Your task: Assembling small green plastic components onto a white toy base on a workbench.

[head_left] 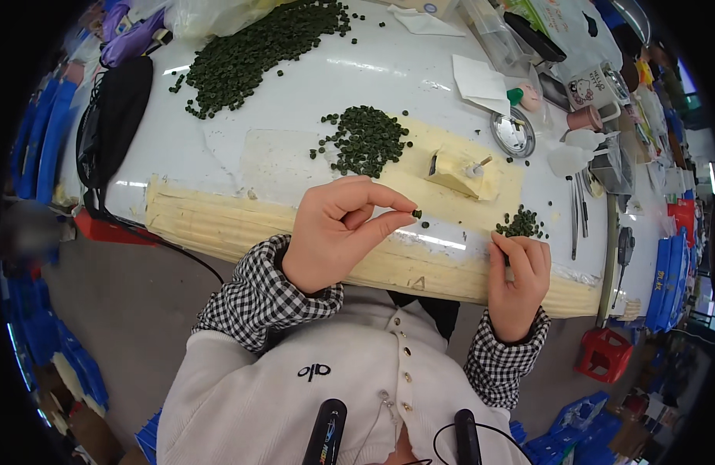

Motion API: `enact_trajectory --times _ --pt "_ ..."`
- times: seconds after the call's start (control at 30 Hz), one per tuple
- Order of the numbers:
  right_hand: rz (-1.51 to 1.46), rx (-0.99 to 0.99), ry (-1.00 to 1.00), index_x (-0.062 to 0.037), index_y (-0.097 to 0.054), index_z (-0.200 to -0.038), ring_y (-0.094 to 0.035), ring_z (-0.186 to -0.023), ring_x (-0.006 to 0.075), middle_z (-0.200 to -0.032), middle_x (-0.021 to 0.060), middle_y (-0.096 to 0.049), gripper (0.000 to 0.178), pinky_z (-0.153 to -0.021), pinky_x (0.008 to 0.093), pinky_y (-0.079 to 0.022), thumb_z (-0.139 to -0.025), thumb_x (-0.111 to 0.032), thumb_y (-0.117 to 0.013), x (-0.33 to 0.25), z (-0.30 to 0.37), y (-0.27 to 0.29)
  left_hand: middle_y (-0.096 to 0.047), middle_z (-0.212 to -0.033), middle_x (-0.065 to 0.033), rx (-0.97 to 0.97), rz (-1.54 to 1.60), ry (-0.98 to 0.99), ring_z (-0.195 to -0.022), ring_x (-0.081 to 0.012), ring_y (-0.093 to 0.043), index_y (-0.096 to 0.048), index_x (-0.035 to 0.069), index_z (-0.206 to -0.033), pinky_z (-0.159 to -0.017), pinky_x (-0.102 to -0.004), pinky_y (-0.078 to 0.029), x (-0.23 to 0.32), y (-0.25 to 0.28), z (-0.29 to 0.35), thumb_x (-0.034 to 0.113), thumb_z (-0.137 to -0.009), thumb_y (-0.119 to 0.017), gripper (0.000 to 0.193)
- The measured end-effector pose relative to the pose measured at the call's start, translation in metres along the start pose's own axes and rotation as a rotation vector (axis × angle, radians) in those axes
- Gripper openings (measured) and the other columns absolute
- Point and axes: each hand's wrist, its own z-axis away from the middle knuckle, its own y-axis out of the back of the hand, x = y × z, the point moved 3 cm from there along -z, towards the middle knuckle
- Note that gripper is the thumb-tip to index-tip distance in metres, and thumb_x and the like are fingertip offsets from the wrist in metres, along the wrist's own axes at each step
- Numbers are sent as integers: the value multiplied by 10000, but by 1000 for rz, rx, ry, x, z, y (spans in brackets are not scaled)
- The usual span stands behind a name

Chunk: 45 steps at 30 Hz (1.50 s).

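My left hand is in a pinch above the table's front part, with a small dark green piece between thumb and forefinger. Another such piece lies just below its fingertips. My right hand is closed, thumb against curled fingers, at the near edge of a small pile of green pieces; a dark bit shows between its fingers, too hidden to name. Between and beyond the hands sits a yellow-taped block with a thin upright pin. To its left lies a medium pile of green pieces.
A large heap of green pieces covers the far left. A round metal dish, white paper and slim metal tools lie at the right. A black pouch rests on the left. Yellow tape covers the front edge.
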Motion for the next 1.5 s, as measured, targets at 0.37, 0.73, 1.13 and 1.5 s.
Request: enact_trajectory --times 0.37,0.73,1.13,1.5 --pt "151 6 -80 -29 -679 -916 -529 -785 263 -820 78 -594 151 -727 368 -429 -767 -25 -699 -1 -1 2 -306 -575 68 3 44 -21 -550 -42 -301 -722 21 -944 -552 -213 -282 -4 2 1 -5 -780 -729 166" --pt "31 13 -55 -34 -678 -907 -539 -772 259 -816 72 -604 134 -733 360 -422 -775 -15 -698 2 0 0 -326 -583 50 -19 -102 -39 -534 -51 -350 -707 1 -914 -524 -217 -319 0 -1 -1 -38 -750 -739 171" --pt "91 -7 2 -50 -681 -879 -541 -787 242 -796 41 -588 151 -749 360 -418 -735 -45 -728 2 -15 -1 -580 -673 -76 -85 -530 -154 -528 -169 -535 -678 23 -901 -497 -274 -426 -8 -15 -1 72 -853 -661 70" --pt "-67 25 -68 1 -573 -824 -579 -736 280 -786 102 -605 130 -679 348 -460 -758 37 -680 -5 -14 -5 -496 -1095 -92 123 1359 565 -969 -164 -474 -483 -6 -1183 -849 -254 -432 -18 5 -1 -50 -944 -416 253"
